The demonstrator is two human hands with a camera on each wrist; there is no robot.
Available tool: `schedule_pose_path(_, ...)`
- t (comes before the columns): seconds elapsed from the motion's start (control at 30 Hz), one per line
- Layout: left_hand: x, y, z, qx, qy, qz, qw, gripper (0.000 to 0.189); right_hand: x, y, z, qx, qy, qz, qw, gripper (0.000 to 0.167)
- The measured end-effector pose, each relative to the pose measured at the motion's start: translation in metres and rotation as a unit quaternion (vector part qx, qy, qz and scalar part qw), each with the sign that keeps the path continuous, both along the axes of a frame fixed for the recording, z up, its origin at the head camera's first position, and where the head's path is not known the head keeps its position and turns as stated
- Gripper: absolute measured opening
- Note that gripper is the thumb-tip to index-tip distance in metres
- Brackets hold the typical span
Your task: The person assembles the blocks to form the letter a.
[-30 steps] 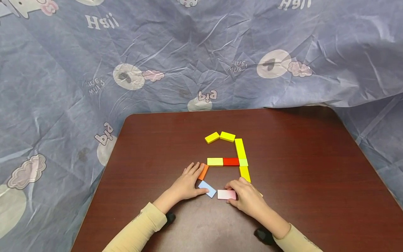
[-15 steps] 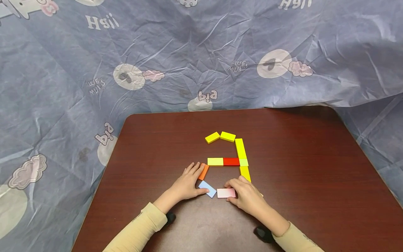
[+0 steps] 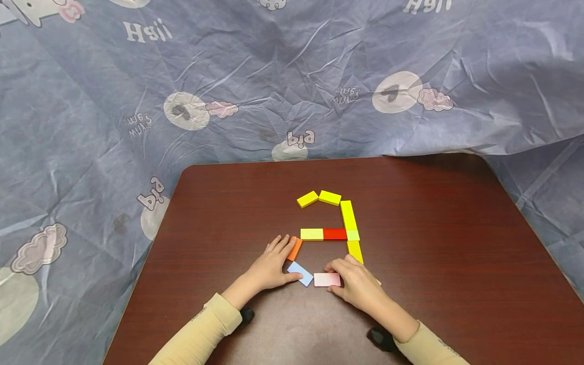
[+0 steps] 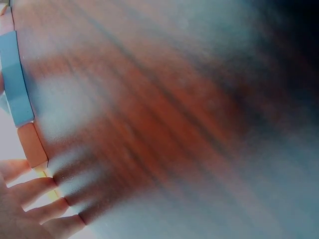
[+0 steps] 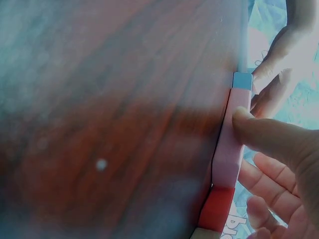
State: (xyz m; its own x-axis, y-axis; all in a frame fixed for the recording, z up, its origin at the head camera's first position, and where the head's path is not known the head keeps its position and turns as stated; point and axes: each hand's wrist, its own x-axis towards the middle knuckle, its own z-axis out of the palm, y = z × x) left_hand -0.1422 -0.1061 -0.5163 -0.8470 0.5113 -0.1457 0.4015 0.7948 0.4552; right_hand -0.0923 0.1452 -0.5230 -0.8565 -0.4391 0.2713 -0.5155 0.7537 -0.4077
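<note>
My right hand [image 3: 358,284] pinches a pink domino block [image 3: 327,280] lying flat on the table, thumb on its near side. In the right wrist view, a blue block [image 5: 242,80] adjoins its far end and a red block [image 5: 217,206] its near end. My left hand [image 3: 269,266] rests with fingers spread. Its thumb lies on the light blue domino block [image 3: 298,272], and its fingertips touch the orange block [image 3: 295,249]. The left wrist view shows the blue block [image 4: 17,82] and orange block [image 4: 33,144] end to end.
Beyond the hands, a pale yellow block [image 3: 312,234] and a red block [image 3: 335,234] form a row. Several yellow blocks [image 3: 349,215] curve along the right and top. A cream block [image 3: 379,282] peeks out behind the right hand. The brown table [image 3: 219,213] meets a blue-grey cloth [image 3: 255,66].
The pink block has slid slightly left and away from me, closer to the blue block, with my right hand holding it. The left hand has stayed in place.
</note>
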Motion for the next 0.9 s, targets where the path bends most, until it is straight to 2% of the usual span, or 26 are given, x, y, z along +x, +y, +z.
schedule_pose_path(0.27,0.000,0.000,0.000,0.003,-0.005,0.002,1.0000,0.095,-0.006,0.007,0.014,-0.001,-0.030,-0.036,0.9989,0.046)
schedule_pose_path(0.53,-0.001,0.000,0.000,0.002,-0.006,0.000,1.0000,0.095,-0.036,0.042,0.032,-0.020,-0.055,-0.082,0.9949,0.035)
schedule_pose_path(0.7,-0.001,0.000,0.001,0.002,-0.007,0.000,1.0000,0.095,-0.053,0.061,0.034,-0.001,-0.102,-0.074,0.9921,0.042)
schedule_pose_path(0.9,0.000,0.000,0.001,0.003,-0.011,0.000,0.9999,0.095,-0.062,0.071,0.025,0.024,-0.146,-0.044,0.9880,0.058)
